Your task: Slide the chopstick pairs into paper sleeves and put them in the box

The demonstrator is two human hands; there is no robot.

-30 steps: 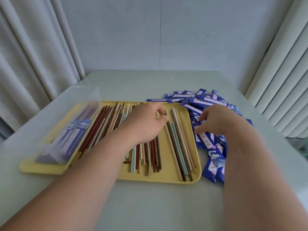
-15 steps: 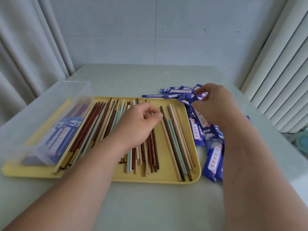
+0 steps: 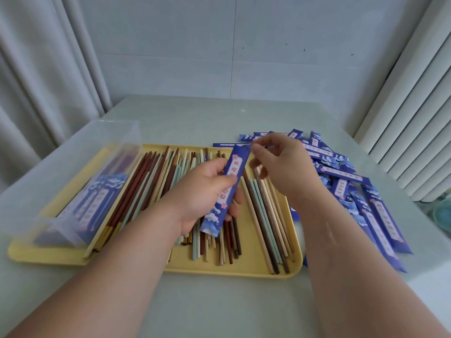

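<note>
My left hand (image 3: pixel 203 191) grips a blue paper sleeve (image 3: pixel 234 165) by its middle and holds it tilted above the yellow tray (image 3: pixel 244 270). My right hand (image 3: pixel 284 167) pinches the sleeve's top right corner with its fingertips. Several loose chopsticks (image 3: pixel 266 215) in brown, mint, cream and red lie across the tray; none is in either hand. A clear plastic box (image 3: pixel 73 186) sits on the tray's left end with a few sleeved pairs inside. A pile of empty blue sleeves (image 3: pixel 341 172) lies on the table right of the tray.
The tray rests on a pale green table (image 3: pixel 219 308). Curtains hang at the left, a white wall stands behind, and a ribbed white panel (image 3: pixel 415 118) rises at the right. A teal object (image 3: pixel 443 213) shows at the right edge.
My right hand lifted one sleeve from the pile and brought it left over the tray. My left hand rose off the chopsticks and took hold of that sleeve.
</note>
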